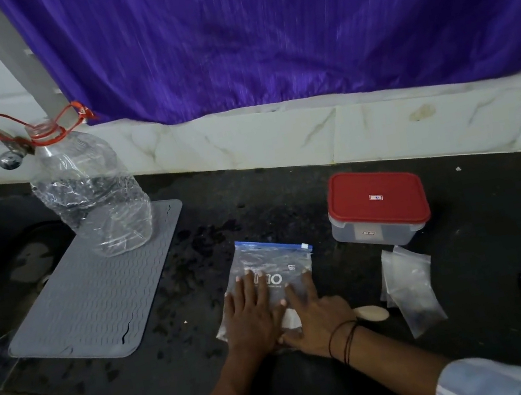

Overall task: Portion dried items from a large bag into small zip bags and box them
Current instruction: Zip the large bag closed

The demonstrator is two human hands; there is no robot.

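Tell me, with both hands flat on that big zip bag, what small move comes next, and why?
Probably slide the right hand up to the blue zip strip and open it. The large bag lies flat under both palms, seemingly closed; the small bags and wooden spoon wait beside it, unfilled.

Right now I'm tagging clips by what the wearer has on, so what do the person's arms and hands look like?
Both hands are bare, with no gloves or rings that I can make out. The right hand has a few thin dark thread bands round the wrist; the left hand has nothing at the wrist. Light, whitish sleeves are pushed up, leaving both forearms uncovered.
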